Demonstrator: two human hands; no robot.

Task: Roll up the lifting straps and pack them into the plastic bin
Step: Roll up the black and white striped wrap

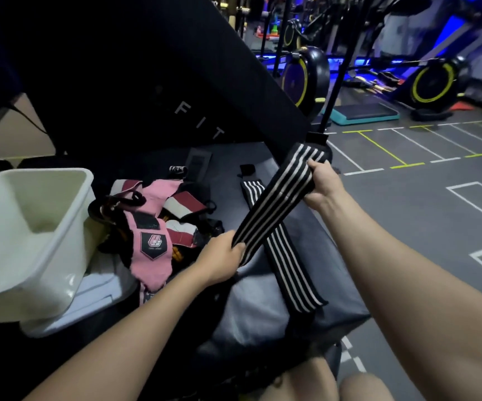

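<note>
Striped strap (277, 198) stretched taut between both hands, running lower left to upper right; left hand (219, 261) pinched its lower end, right hand (323, 183) gripped the upper.

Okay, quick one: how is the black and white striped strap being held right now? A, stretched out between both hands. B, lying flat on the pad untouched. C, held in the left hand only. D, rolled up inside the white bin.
A: the left hand grips the near end of the striped strap, the right hand grips the far end, and it runs straight between them.
</note>
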